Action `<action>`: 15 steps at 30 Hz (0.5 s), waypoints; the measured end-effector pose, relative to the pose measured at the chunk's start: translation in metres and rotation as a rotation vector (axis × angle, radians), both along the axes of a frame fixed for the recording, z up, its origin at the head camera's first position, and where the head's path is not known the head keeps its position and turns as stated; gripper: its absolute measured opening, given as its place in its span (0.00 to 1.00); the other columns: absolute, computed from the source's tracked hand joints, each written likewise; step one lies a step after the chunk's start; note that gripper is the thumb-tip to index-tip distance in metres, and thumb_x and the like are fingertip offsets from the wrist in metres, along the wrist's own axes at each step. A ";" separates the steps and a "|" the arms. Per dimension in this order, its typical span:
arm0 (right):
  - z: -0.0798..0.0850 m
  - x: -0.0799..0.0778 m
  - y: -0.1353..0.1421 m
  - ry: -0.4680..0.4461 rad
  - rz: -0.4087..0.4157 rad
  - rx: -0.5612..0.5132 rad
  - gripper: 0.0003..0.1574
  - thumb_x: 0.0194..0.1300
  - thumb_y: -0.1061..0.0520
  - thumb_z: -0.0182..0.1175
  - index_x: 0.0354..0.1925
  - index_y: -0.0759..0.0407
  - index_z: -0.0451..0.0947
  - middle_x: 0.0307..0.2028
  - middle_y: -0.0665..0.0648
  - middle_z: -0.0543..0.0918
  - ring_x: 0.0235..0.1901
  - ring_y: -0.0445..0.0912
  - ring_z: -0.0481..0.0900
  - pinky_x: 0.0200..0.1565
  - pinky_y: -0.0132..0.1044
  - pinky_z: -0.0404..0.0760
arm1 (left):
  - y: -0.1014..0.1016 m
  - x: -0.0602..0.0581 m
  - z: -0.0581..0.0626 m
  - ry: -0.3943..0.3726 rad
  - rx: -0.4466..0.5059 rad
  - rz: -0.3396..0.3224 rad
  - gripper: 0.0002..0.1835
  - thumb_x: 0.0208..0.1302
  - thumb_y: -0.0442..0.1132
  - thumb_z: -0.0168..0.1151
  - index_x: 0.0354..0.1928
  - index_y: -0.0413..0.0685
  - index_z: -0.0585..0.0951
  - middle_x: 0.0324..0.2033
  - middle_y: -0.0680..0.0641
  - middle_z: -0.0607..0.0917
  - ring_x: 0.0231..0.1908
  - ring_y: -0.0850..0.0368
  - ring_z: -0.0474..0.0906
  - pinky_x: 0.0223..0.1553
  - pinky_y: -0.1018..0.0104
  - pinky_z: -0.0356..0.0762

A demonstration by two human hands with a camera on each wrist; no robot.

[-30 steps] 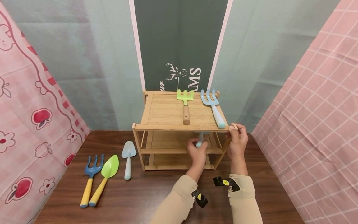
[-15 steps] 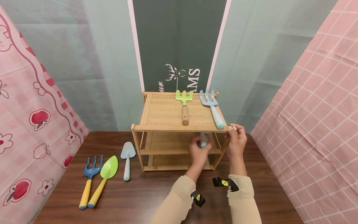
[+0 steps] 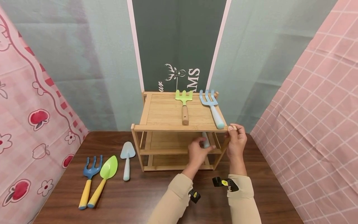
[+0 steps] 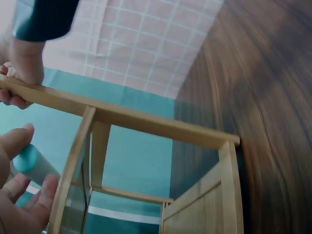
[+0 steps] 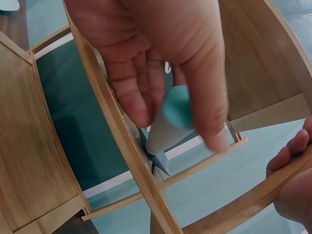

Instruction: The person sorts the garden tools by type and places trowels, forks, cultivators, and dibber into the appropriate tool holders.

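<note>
On the middle shelf of the wooden rack (image 3: 179,127) lies a garden tool with a pale handle (image 3: 206,140) and a teal end (image 5: 178,107); most of its head is hidden. My left hand (image 3: 198,152) is at the shelf's front, its thumb and fingers spread to either side of that handle, as the left wrist view also shows. With thumb and fingers, my right hand (image 3: 237,140) grips the rack's top front right corner. A green hand fork (image 3: 185,105) with a wooden handle and a light blue hand fork (image 3: 212,109) lie on the top board.
On the brown table (image 3: 134,202), left of the rack, lie a blue fork with a yellow handle (image 3: 89,183), a green trowel with a yellow handle (image 3: 103,180) and a light blue trowel (image 3: 127,160). Curtains stand behind and on both sides.
My left hand held the tool's handle earlier; its fingers have since spread away from it. The handle has shifted slightly right and deeper into the shelf. My right hand stays on the corner.
</note>
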State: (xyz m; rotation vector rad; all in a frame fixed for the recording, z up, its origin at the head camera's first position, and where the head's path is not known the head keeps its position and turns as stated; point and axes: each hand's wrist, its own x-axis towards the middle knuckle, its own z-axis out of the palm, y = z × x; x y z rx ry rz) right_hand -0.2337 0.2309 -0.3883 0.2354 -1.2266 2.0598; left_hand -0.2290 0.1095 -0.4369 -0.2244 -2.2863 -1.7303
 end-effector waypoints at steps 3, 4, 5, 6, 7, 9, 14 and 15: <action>0.000 0.000 0.000 0.002 0.000 0.000 0.06 0.61 0.73 0.52 0.34 0.66 0.74 0.26 0.55 0.75 0.23 0.43 0.75 0.26 0.31 0.73 | 0.000 -0.001 -0.002 0.040 -0.106 -0.016 0.21 0.44 0.44 0.75 0.40 0.43 0.81 0.32 0.48 0.83 0.30 0.57 0.78 0.28 0.71 0.74; 0.000 0.001 0.000 0.001 -0.001 0.001 0.06 0.61 0.73 0.52 0.34 0.66 0.74 0.25 0.55 0.75 0.23 0.43 0.75 0.26 0.31 0.73 | 0.000 -0.001 -0.003 0.060 -0.140 -0.022 0.20 0.45 0.45 0.75 0.39 0.43 0.81 0.31 0.48 0.83 0.29 0.58 0.78 0.27 0.71 0.73; 0.000 0.001 0.000 0.002 0.000 0.000 0.06 0.61 0.73 0.52 0.34 0.66 0.74 0.25 0.55 0.75 0.23 0.43 0.75 0.26 0.31 0.73 | 0.000 -0.001 -0.004 0.082 -0.168 -0.028 0.20 0.45 0.45 0.75 0.39 0.43 0.81 0.30 0.48 0.82 0.28 0.58 0.77 0.27 0.71 0.73; 0.000 0.001 0.000 0.002 0.000 -0.001 0.06 0.61 0.73 0.52 0.34 0.66 0.74 0.25 0.55 0.75 0.22 0.43 0.74 0.26 0.31 0.73 | 0.001 0.000 -0.005 0.106 -0.198 -0.033 0.19 0.46 0.45 0.74 0.38 0.43 0.81 0.29 0.49 0.82 0.27 0.59 0.77 0.26 0.72 0.72; 0.000 0.001 0.000 0.002 0.001 -0.001 0.06 0.61 0.73 0.52 0.34 0.65 0.74 0.24 0.55 0.75 0.22 0.43 0.74 0.26 0.31 0.72 | 0.001 0.000 -0.005 0.133 -0.225 -0.036 0.18 0.46 0.45 0.74 0.37 0.43 0.81 0.29 0.49 0.81 0.27 0.59 0.76 0.26 0.72 0.72; 0.000 0.000 0.000 0.004 0.004 -0.002 0.06 0.61 0.72 0.52 0.34 0.65 0.74 0.24 0.55 0.75 0.22 0.43 0.74 0.26 0.31 0.72 | 0.001 0.001 -0.006 0.191 -0.276 -0.027 0.17 0.46 0.45 0.74 0.35 0.43 0.81 0.29 0.48 0.79 0.27 0.59 0.75 0.26 0.72 0.72; 0.000 0.000 0.000 0.009 0.006 -0.008 0.05 0.61 0.72 0.53 0.34 0.66 0.74 0.25 0.55 0.75 0.22 0.43 0.75 0.25 0.30 0.72 | 0.003 0.002 -0.009 0.272 -0.353 0.006 0.18 0.44 0.45 0.76 0.34 0.43 0.82 0.31 0.47 0.77 0.28 0.57 0.75 0.27 0.71 0.72; 0.000 -0.001 0.000 0.010 0.006 -0.008 0.05 0.61 0.72 0.53 0.34 0.66 0.74 0.25 0.55 0.75 0.22 0.43 0.75 0.25 0.30 0.72 | 0.004 0.003 -0.009 0.276 -0.358 0.009 0.18 0.44 0.45 0.76 0.34 0.43 0.82 0.32 0.47 0.77 0.28 0.57 0.75 0.27 0.71 0.73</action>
